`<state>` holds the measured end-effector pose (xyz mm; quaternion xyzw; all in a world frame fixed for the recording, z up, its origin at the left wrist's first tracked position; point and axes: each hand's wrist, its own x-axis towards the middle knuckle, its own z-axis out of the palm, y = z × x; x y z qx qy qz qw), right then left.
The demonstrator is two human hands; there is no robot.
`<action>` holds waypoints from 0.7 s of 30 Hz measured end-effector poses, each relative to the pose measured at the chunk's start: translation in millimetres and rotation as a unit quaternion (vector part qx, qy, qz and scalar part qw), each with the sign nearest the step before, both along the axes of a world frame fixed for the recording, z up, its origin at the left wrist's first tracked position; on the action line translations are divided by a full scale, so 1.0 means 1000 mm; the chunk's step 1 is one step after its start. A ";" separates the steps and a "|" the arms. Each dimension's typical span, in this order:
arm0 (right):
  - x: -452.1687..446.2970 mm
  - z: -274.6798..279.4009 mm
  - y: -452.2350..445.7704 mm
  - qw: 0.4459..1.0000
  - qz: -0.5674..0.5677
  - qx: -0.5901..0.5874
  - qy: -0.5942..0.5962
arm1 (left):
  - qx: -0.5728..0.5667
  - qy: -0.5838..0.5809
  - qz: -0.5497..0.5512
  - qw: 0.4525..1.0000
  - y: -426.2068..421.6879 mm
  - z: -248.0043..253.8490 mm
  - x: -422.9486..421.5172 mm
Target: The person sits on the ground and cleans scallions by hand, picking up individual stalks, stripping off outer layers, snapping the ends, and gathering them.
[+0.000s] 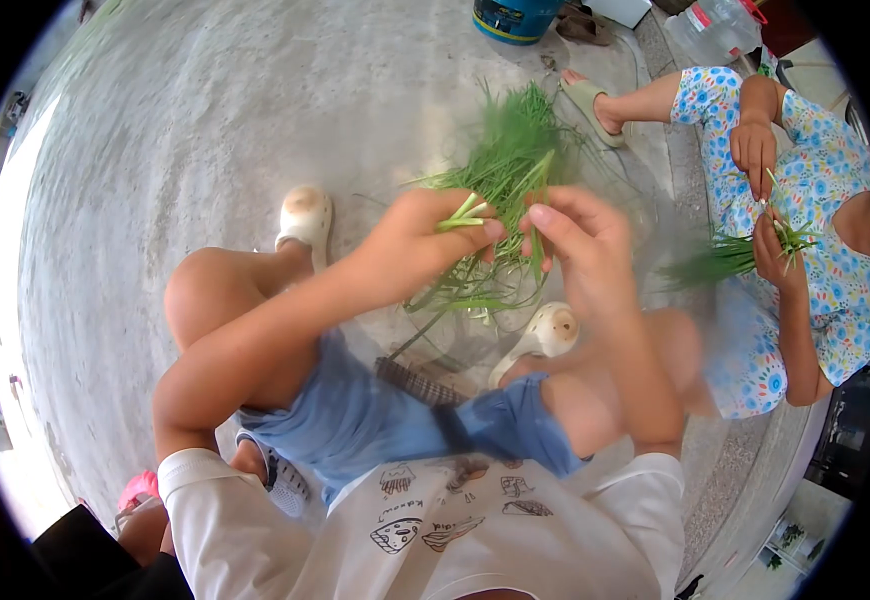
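Working from the left of the concrete floor [205,120], we first find the left shoe [305,215], planted well in from the floor's left edge. Next, our left hand [425,240] is clamped, thumb against fingers, on a few pale stalks [467,215]. We should grip these firmly enough to stop slipping, but lightly enough to avoid crushing, with the pale ends exposed and aligned.

The green pile [510,150] lies on the floor beyond and beneath our hands, nearer the right edge. We should work directly above it so that loose strands drop within reach.

Our right hand [590,240] appears pinched on green blades [538,245], just beside the left. For good control, we should use fingertips only, separate a few blades at a time, and pull along their length.

Farther right, past the floor's right edge, another person's hands [753,150] hold a similar bunch [730,258], well apart from ours.
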<state>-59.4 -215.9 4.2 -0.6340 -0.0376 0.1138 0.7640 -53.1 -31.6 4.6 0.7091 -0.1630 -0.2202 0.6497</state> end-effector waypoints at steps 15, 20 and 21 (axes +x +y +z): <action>0.000 0.005 -0.001 0.995 0.044 0.075 0.042 | -0.001 0.072 0.030 0.997 0.009 0.000 0.000; 0.001 0.006 -0.001 0.993 0.071 0.087 0.033 | -0.014 0.072 0.029 0.997 0.015 -0.002 0.000; 0.001 0.008 0.000 0.995 0.049 0.078 0.043 | -0.004 0.065 0.022 0.998 0.015 -0.002 0.001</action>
